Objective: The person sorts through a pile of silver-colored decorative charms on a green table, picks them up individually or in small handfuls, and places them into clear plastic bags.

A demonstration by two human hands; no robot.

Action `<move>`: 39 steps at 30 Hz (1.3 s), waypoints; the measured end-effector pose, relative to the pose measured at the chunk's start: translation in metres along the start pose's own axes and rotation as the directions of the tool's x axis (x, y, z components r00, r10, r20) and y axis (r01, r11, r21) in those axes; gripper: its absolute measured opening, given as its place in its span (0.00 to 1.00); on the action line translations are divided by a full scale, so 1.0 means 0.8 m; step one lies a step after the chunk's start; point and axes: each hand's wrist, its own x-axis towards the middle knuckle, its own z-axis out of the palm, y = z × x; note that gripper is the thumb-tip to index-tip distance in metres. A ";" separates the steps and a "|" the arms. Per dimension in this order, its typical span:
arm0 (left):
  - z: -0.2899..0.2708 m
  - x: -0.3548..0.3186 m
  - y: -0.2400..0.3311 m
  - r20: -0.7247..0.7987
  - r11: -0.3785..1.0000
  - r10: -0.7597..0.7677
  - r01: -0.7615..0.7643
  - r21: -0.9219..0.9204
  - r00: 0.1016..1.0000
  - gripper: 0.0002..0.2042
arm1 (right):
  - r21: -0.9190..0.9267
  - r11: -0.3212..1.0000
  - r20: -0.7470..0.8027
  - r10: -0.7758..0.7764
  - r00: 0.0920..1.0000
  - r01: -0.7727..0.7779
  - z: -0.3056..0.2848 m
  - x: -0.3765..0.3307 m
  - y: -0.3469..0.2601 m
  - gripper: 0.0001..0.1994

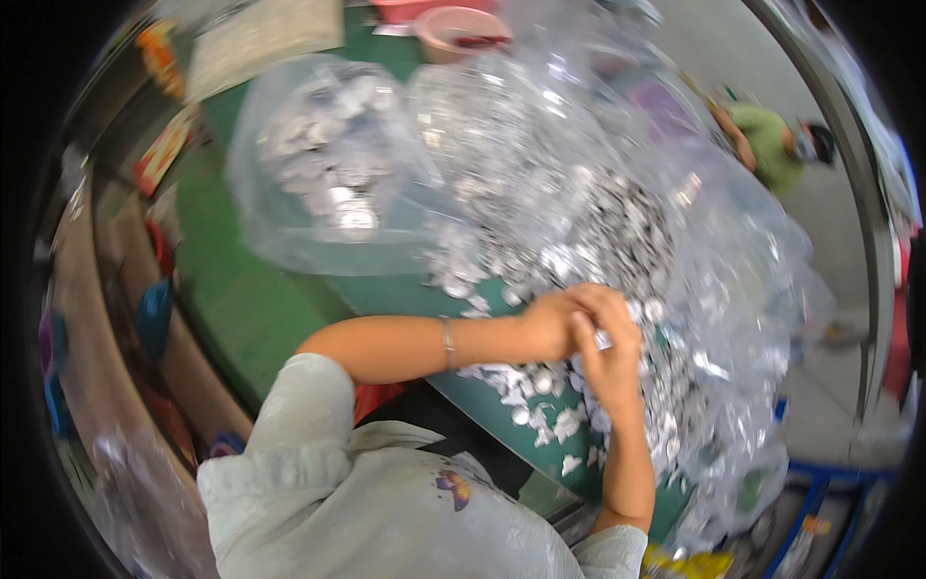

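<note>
Green table point(260, 299), silvery heap point(627, 227). By the heap, I see left hand point(586, 314) and right hand point(612, 372) together, pale piece point(603, 340) between; can't tell which pinches. Probably single-piece handwork; next needs steady hold.

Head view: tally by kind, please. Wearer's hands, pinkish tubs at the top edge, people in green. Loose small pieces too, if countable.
Wearer's hands: 2 (left hand, right hand)
Pinkish tubs: 2 (coral tub, peach tub)
Person in green: 1
Total: 5
Loose small pieces: too many, overlapping and blurred to count.
</note>
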 end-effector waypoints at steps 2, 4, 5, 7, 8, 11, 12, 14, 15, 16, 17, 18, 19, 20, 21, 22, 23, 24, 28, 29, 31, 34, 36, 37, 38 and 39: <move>-0.018 -0.006 0.011 -0.078 0.980 0.037 -0.052 -0.190 0.996 0.20 | -0.097 0.995 -0.085 -0.034 0.996 0.025 0.000 -0.046 -0.002 0.11; -0.027 0.004 0.027 -0.092 0.990 -0.054 0.041 -0.136 0.994 0.18 | -0.201 0.980 -0.120 -0.037 0.992 0.012 -0.005 -0.086 0.005 0.13; -0.028 0.012 0.033 -0.068 0.997 -0.070 0.068 -0.032 0.995 0.15 | -0.236 0.971 -0.086 0.019 0.996 -0.039 -0.010 -0.105 0.012 0.13; -0.026 0.018 0.022 -0.177 0.993 0.120 -0.121 0.001 0.977 0.14 | -0.220 0.968 -0.137 0.089 0.987 -0.118 -0.008 -0.136 0.039 0.14; -0.032 0.014 0.023 -0.125 1.000 0.023 -0.025 -0.017 0.992 0.13 | -0.237 0.957 -0.155 0.132 0.979 -0.166 -0.011 -0.141 0.042 0.15; -0.024 0.025 0.028 -0.149 0.998 0.046 -0.040 0.041 0.988 0.12 | -0.290 0.921 -0.210 0.204 0.956 -0.260 -0.013 -0.158 0.070 0.18; -0.025 0.029 0.031 -0.118 1.000 -0.008 0.010 0.021 0.993 0.11 | -0.315 0.902 -0.249 0.223 0.943 -0.296 -0.012 -0.157 0.072 0.19; -0.020 0.031 0.040 -0.078 0.999 -0.018 0.021 0.032 0.997 0.11 | -0.370 0.852 -0.288 0.273 0.918 -0.370 -0.013 -0.163 0.074 0.25; -0.017 0.030 0.040 -0.078 0.999 -0.002 0.005 0.039 0.997 0.10 | -0.390 0.832 -0.279 0.301 0.912 -0.394 -0.013 -0.165 0.074 0.26; -0.014 0.030 0.043 -0.069 0.999 0.020 -0.017 0.043 0.997 0.10 | -0.431 0.801 -0.296 0.309 0.904 -0.415 -0.014 -0.166 0.077 0.27; -0.010 0.031 0.048 -0.055 0.998 0.047 -0.045 0.041 0.997 0.10 | -0.473 0.763 -0.319 0.318 0.893 -0.440 -0.016 -0.168 0.081 0.28; -0.011 0.030 0.055 -0.006 0.997 0.005 -0.004 0.071 1.000 0.11 | -0.427 0.778 -0.300 0.360 0.884 -0.461 -0.016 -0.168 0.088 0.29; -0.008 0.032 0.062 0.068 0.993 -0.054 0.046 0.111 0.996 0.12 | -0.444 0.774 -0.274 0.363 0.890 -0.452 -0.011 -0.172 0.093 0.30; -0.006 0.033 0.072 0.096 0.984 -0.088 0.072 0.161 0.992 0.12 | -0.451 0.788 -0.229 0.351 0.908 -0.419 -0.008 -0.169 0.090 0.30; -0.003 0.035 0.081 0.123 0.973 -0.122 0.094 0.211 0.985 0.13 | -0.457 0.801 -0.186 0.338 0.923 -0.386 -0.007 -0.167 0.084 0.31; 0.003 0.038 0.085 0.141 0.976 -0.128 0.099 0.196 0.982 0.13 | -0.459 0.814 -0.132 0.334 0.933 -0.356 -0.007 -0.165 0.079 0.31; 0.009 0.041 0.087 0.160 0.978 -0.135 0.105 0.182 0.978 0.13 | -0.458 0.827 -0.077 0.328 0.942 -0.326 -0.005 -0.164 0.074 0.32; 0.014 0.043 0.091 0.169 0.973 -0.143 0.107 0.205 0.975 0.14 | -0.456 0.839 -0.023 0.322 0.947 -0.297 -0.005 -0.163 0.069 0.32; 0.029 0.041 0.088 0.202 0.973 -0.148 0.106 0.205 0.968 0.12 | -0.362 0.897 0.117 0.313 0.942 -0.253 -0.013 -0.175 0.054 0.34; 0.030 0.040 0.081 0.227 0.968 -0.149 0.095 0.234 0.962 0.11 | -0.335 0.915 0.123 0.281 0.952 -0.226 -0.012 -0.179 0.056 0.34; 0.027 0.034 0.066 0.280 0.955 -0.160 0.076 0.288 0.947 0.08 | -0.275 0.946 0.136 0.217 0.967 -0.174 -0.015 -0.184 0.055 0.34; 0.019 0.031 0.061 0.273 0.959 -0.121 0.040 0.282 0.954 0.06 | 0.047 0.966 0.024 0.255 0.967 -0.256 -0.043 -0.185 0.072 0.18; 0.016 0.028 0.063 0.302 0.956 -0.156 0.067 0.286 0.941 0.06 | 0.247 0.913 -0.147 0.366 0.919 -0.325 -0.054 -0.183 0.079 0.07; 0.014 0.025 0.065 0.309 0.952 -0.168 0.073 0.296 0.936 0.06 | 0.220 0.914 -0.212 0.387 0.898 -0.342 -0.058 -0.181 0.082 0.07; 0.013 0.027 0.066 0.309 0.952 -0.162 0.066 0.300 0.937 0.06 | 0.176 0.918 -0.285 0.393 0.874 -0.355 -0.069 -0.178 0.090 0.07; 0.011 0.025 0.067 0.308 0.951 -0.157 0.059 0.304 0.938 0.06 | 0.135 0.920 -0.358 0.392 0.847 -0.369 -0.077 -0.174 0.098 0.07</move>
